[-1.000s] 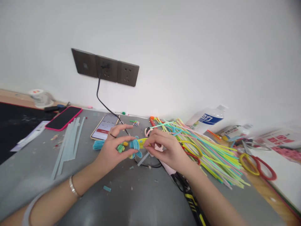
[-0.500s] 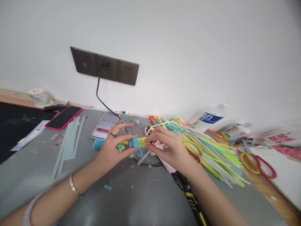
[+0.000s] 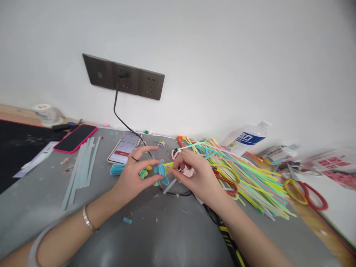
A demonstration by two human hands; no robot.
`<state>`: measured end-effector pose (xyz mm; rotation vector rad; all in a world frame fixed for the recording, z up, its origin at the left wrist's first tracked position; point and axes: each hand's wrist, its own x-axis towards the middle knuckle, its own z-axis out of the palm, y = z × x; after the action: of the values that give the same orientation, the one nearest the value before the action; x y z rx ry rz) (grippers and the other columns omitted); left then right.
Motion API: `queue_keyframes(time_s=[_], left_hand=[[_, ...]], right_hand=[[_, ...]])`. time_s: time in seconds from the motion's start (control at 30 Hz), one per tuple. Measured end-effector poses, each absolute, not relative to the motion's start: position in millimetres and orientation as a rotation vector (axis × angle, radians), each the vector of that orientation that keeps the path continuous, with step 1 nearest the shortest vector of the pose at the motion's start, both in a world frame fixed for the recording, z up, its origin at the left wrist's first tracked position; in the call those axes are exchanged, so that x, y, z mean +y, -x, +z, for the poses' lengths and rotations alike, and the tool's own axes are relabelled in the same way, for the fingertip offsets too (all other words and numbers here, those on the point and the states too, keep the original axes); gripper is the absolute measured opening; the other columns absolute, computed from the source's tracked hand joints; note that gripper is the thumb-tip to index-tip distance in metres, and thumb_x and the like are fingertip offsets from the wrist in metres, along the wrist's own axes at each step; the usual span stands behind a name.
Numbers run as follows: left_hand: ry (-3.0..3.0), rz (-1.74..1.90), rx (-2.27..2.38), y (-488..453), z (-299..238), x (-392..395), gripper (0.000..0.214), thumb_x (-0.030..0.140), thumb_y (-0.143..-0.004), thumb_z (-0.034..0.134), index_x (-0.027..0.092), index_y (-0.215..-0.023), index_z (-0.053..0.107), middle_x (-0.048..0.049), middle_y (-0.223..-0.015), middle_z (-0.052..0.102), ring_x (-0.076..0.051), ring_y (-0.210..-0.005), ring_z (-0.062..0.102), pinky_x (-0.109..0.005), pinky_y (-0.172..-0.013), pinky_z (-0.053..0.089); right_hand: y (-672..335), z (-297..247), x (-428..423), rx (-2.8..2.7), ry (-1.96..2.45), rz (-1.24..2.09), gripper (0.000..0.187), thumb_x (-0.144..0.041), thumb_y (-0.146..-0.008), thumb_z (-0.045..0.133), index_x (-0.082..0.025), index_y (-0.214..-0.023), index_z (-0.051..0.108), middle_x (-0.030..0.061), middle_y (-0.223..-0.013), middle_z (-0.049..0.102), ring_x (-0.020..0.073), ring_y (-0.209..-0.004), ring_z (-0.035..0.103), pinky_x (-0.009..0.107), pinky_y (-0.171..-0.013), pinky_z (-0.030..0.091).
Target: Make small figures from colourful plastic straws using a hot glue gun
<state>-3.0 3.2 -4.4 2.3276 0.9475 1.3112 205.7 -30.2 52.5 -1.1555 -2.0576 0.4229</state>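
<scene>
Workpiece [image 3: 160, 170], a small fuzzy craft item with a light-blue wrapped band and a yellow section [image 3: 168, 165] at its 3 o'clock side, sits between my two hands, above the smooth grey tabletop [image 3: 172, 233]. It serves as dial centre, with the wall at 12.

My left hand [image 3: 130, 178] comes in from 8 o'clock: thumb and index finger pinch the blue band, remaining fingers loosely curled. Small green and yellow fuzzy bits [image 3: 143, 173] show at the same fingers; whether they join the workpiece, I cannot tell.

My right hand [image 3: 198, 174] stands at 3 o'clock, fingertips drawn together at the far end of the yellow section. Whether they grip it, I cannot tell; they hide that end.

Surroundings: at 9 o'clock, a bundle of bright-blue fuzzy stems [image 3: 116, 169], just beside my left wrist; at 10, a lit phone in a pale case [image 3: 125, 147]; at 3, beyond my right hand, a loose heap of pastel fuzzy stems [image 3: 250, 178]; near 7, a light-blue scrap [image 3: 127, 220].

Finding: I judge the step in hand to be fine adjustment of the yellow end. The next move calls for a steady left hold and light right-hand pressure, as the fuzzy material looks easily bent.
</scene>
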Motion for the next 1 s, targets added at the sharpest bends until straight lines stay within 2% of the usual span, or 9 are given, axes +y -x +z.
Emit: queue_keyframes(time_s=[0.27, 0.5, 0.73, 1.0], left_hand=[[-2.296, 1.297, 0.951, 3.2, -6.0, 3.2, 0.019, 0.029, -0.081, 0.075, 0.025, -0.099, 0.071, -0.0088, -0.13, 0.06, -0.029, -0.123, 0.055, -0.051, -0.104, 0.045], [-2.319, 1.302, 0.931, 3.1, -6.9, 3.9, 0.019, 0.029, -0.082, 0.074, 0.024, -0.1, 0.07, -0.0097, -0.13, 0.059, -0.029, -0.124, 0.054, -0.052, -0.105, 0.044], [-2.345, 1.292, 0.927, 3.1, -6.8, 3.9, 0.02, 0.029, -0.083, 0.074, 0.024, -0.101, 0.069, -0.0098, -0.131, 0.058, -0.028, -0.125, 0.054, -0.051, -0.104, 0.044], [-2.384, 1.305, 0.915, 2.9, -7.2, 3.4, 0.021, 0.029, -0.082, 0.074, 0.024, -0.102, 0.068, -0.0095, -0.13, 0.058, -0.028, -0.123, 0.054, -0.051, -0.103, 0.044]], right_hand=[[-205.9, 56.1, -32.8, -1.966, 1.187, 0.472, 0.014, -0.016, -0.084, 0.063, -0.021, -0.08, 0.051, -0.0038, -0.07, 0.048, 0.0122, -0.062, 0.045, 0.024, -0.058, 0.034], [-205.4, 53.2, -31.7, -2.043, 1.187, 0.417, 0.022, -0.008, -0.082, 0.059, -0.021, -0.074, 0.043, -0.0026, -0.074, 0.049, 0.0132, -0.068, 0.046, 0.025, -0.063, 0.034], [-205.0, 58.2, -34.1, -2.033, 1.186, 0.406, 0.028, -0.01, -0.083, 0.058, -0.022, -0.072, 0.037, -0.0041, -0.07, 0.043, 0.0128, -0.064, 0.041, 0.025, -0.06, 0.03], [-201.6, 54.9, -33.3, -2.082, 1.198, 0.386, 0.031, -0.007, -0.082, 0.056, -0.023, -0.071, 0.032, -0.0037, -0.072, 0.041, 0.0138, -0.066, 0.041, 0.025, -0.062, 0.03]])
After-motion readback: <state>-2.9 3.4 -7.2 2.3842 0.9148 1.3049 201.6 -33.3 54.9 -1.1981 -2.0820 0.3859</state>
